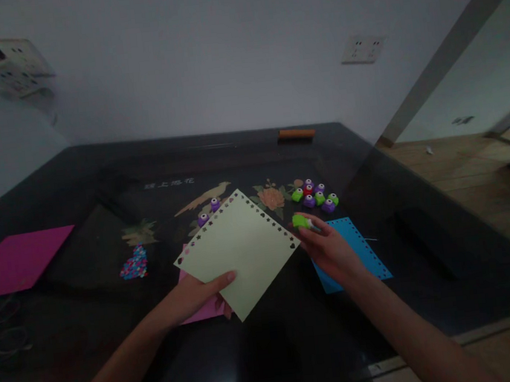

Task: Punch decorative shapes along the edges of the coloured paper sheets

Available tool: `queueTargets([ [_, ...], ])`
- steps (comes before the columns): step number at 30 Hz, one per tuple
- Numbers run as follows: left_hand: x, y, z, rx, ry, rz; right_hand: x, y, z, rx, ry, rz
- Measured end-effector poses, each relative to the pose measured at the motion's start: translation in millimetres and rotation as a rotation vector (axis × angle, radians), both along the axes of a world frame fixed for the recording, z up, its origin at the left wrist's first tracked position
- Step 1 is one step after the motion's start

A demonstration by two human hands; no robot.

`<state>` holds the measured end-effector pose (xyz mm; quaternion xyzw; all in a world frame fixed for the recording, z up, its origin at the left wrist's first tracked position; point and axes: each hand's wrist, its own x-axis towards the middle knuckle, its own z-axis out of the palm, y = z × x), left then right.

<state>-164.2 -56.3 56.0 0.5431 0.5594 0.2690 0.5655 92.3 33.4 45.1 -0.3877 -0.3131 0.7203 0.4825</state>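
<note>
Pinched between the thumb and fingers of my left hand [209, 294] is a pale green sheet of paper [243, 250], turned cornerwise. Small shapes are punched along its two far edges. My right hand [329, 247] grips a green craft punch [302, 220] just beyond the sheet's right corner; I cannot tell whether the two touch. Partly hidden under the green sheet lies a pink sheet [206, 310]. A blue sheet [352, 244] with punched edges rests beneath and beside my right hand.
Several purple, green and red craft punches [309, 200] cluster at the right, and purple ones [203, 219] stand behind the green sheet. Colourful paper bits [134, 264] are heaped at the left near a magenta sheet [23, 261]. A brown roll [297, 133] lies at the back of the dark table [142, 160].
</note>
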Motion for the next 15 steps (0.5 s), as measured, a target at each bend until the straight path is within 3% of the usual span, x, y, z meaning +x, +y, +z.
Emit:
queueTargets([
  [2, 2.9, -0.8, -0.7, -0.023, -0.028, -0.052, -0.7, -10.1, -6.5, -0.076, 0.053, 0.002],
  [6, 6.7, -1.0, -2.6, -0.065, -0.039, 0.006, -8.3, -20.4, -12.9, -0.131, 0.101, 0.050],
  [8, 7.5, -0.5, -4.2, -0.069, 0.035, 0.086, -10.8, -22.4, -13.5, -0.152, 0.122, 0.074],
  [12, 8.1, 1.1, -8.3, 0.024, 0.186, 0.369, -10.4, -23.8, -13.0, -0.174, 0.124, 0.104],
  [15, 7.7, 1.6, -9.4, 0.050, 0.227, 0.397, -8.3, -23.8, -12.5, -0.170, 0.110, 0.141],
])
